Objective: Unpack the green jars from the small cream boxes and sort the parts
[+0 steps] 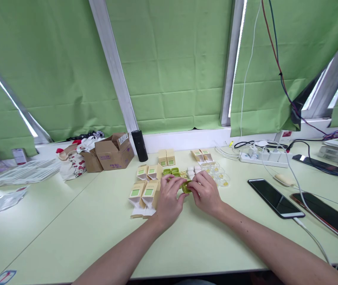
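My left hand (pixel 170 200) and my right hand (pixel 204 191) meet above the table, their fingers closed around a small olive-green plastic cup (pixel 186 187). Fingers cover much of it, so its inside is hard to see. Just behind the left hand sit several green square cups (pixel 171 171) and some tiny yellowish pieces (pixel 183 174). Beyond the right hand lie white rounded pieces (pixel 193 170) and a clear plastic tray (pixel 223 179) with yellow bits. Left of my left hand stand several cream cartons (pixel 148 190) with green windows and open flaps.
More cream cartons (pixel 166 157) stand farther back, near a black cylinder (pixel 139 145) and a brown cardboard box (pixel 114 152). On the right are a phone (pixel 276 197) on a cable, a second phone (pixel 329 213), and a white power strip (pixel 265 159). White trays (pixel 28 171) lie left.
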Motion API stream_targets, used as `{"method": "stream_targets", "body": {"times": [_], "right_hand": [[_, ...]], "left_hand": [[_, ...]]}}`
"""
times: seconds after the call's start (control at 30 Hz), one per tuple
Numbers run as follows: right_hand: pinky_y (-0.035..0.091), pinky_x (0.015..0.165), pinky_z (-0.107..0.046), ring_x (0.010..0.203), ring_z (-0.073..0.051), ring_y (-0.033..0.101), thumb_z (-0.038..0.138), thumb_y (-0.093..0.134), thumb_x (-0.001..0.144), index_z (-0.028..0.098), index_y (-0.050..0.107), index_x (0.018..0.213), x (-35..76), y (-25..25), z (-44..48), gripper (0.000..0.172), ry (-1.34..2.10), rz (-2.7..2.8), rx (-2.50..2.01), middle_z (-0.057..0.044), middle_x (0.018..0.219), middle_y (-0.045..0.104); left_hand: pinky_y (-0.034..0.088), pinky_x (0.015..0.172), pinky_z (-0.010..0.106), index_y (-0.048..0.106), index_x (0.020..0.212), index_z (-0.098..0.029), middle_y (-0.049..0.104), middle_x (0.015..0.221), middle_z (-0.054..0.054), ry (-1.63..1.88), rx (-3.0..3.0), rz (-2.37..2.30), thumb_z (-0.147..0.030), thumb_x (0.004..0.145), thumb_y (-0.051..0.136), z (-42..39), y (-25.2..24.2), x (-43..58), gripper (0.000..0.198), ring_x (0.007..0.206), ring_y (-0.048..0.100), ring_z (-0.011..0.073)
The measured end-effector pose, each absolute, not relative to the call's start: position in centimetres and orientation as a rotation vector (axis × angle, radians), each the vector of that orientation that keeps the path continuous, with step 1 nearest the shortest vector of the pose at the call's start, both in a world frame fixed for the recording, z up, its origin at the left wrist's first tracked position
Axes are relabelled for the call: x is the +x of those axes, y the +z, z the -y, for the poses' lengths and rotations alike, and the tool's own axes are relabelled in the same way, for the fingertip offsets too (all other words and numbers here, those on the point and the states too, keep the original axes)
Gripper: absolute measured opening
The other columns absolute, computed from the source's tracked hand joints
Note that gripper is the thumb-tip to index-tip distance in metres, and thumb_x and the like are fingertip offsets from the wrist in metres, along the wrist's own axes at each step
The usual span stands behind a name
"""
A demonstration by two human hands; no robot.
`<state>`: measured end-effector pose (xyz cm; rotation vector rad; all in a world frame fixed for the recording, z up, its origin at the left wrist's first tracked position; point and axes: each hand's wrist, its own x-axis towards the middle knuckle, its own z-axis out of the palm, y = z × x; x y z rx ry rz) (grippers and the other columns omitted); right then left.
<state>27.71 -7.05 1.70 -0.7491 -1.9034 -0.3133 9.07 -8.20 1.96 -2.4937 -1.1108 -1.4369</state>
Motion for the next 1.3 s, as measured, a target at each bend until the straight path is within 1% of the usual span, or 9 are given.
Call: {"method": "stream_targets", "body": {"times": [0.3, 0.53, 0.73, 1.17, 1.3], "right_hand": [[0.038, 0.068, -0.036, 0.082, -0.022, 0.047, 0.007, 0.057, 0.094, 0.019, 0.068, 0.087, 27.58, 1.85, 7.15, 0.018, -0.345, 1.892, -0.733, -0.007, 0.082, 0.060], [0.037, 0.070, -0.035, 0.084, -0.022, 0.047, 0.009, 0.058, 0.095, 0.018, 0.069, 0.088, 27.64, 1.63, 7.06, 0.016, -0.346, 1.897, -0.736, -0.007, 0.083, 0.060], [0.037, 0.070, -0.035, 0.083, -0.022, 0.048, 0.010, 0.058, 0.096, 0.018, 0.069, 0.089, 27.66, 1.60, 7.07, 0.015, -0.351, 1.900, -0.739, -0.007, 0.083, 0.061], [0.037, 0.070, -0.036, 0.083, -0.022, 0.047, 0.011, 0.057, 0.097, 0.018, 0.068, 0.090, 27.79, 1.50, 6.96, 0.015, -0.353, 1.914, -0.727, -0.008, 0.084, 0.061], [0.037, 0.070, -0.036, 0.083, -0.022, 0.047, 0.010, 0.057, 0.096, 0.019, 0.068, 0.091, 27.68, 1.52, 7.17, 0.015, -0.355, 1.915, -0.715, -0.007, 0.084, 0.061]], "left_hand": [[0.053, 0.101, 0.051, 0.065, 0.129, -0.024, 0.071, 0.121, 0.007, -1.420, -2.425, 1.148, -0.013, 0.087, 0.074, 8.39, 2.30, 9.19, 0.044, 0.121, 0.049, 0.0317], [0.053, 0.098, 0.052, 0.066, 0.128, -0.026, 0.073, 0.119, 0.008, -1.398, -2.396, 1.183, -0.013, 0.087, 0.075, 8.36, 2.39, 9.17, 0.044, 0.119, 0.052, 0.0323], [0.052, 0.100, 0.050, 0.066, 0.127, -0.024, 0.073, 0.119, 0.007, -1.381, -2.388, 1.215, -0.012, 0.087, 0.074, 8.32, 2.36, 9.21, 0.043, 0.120, 0.050, 0.0320], [0.051, 0.099, 0.049, 0.066, 0.128, -0.023, 0.074, 0.119, 0.007, -1.340, -2.349, 1.226, -0.015, 0.088, 0.073, 8.40, 2.38, 9.26, 0.041, 0.119, 0.051, 0.0315], [0.049, 0.102, 0.048, 0.066, 0.127, -0.023, 0.074, 0.120, 0.005, -1.318, -2.334, 1.282, -0.013, 0.087, 0.074, 8.07, 2.37, 9.04, 0.042, 0.119, 0.050, 0.0310]]}}
